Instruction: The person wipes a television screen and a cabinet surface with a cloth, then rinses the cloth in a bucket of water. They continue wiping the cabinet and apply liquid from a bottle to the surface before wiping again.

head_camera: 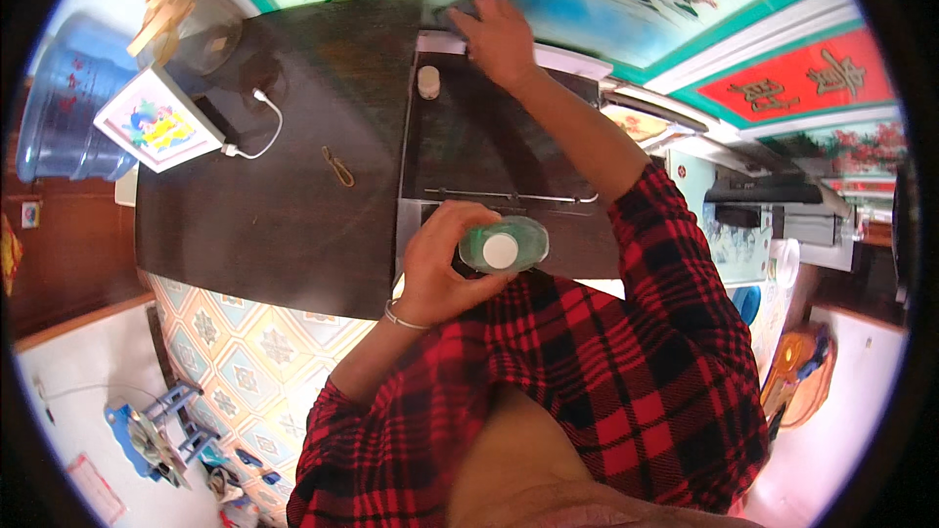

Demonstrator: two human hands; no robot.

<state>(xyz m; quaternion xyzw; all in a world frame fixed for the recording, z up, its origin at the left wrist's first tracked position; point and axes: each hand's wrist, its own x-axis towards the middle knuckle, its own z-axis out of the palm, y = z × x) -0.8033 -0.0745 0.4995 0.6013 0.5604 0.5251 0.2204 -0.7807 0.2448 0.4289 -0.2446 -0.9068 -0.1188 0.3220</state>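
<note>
My left hand (447, 264) is wrapped around a translucent green bottle (532, 242) with a white cap, held upright in front of my body at the table's near edge. My right hand (502, 37) reaches to the far edge, by the painted wall panels, its fingers curled over a dark grey item (458, 11). That item is blurred and partly covered, perhaps a cloth. Below the right hand runs a pale strip (565, 62) along the back of a dark panel (484, 139). A small pale container (428, 82) stands near the panel's left corner.
A thin metal rod (543, 197) lies across the panel's front. On the dark tabletop (293, 235) are a looped brown cord (338, 167), a white framed picture (158, 121) with a white cable (277, 130), and a clear jar (213, 29). A blue water jug (73, 110) stands at left.
</note>
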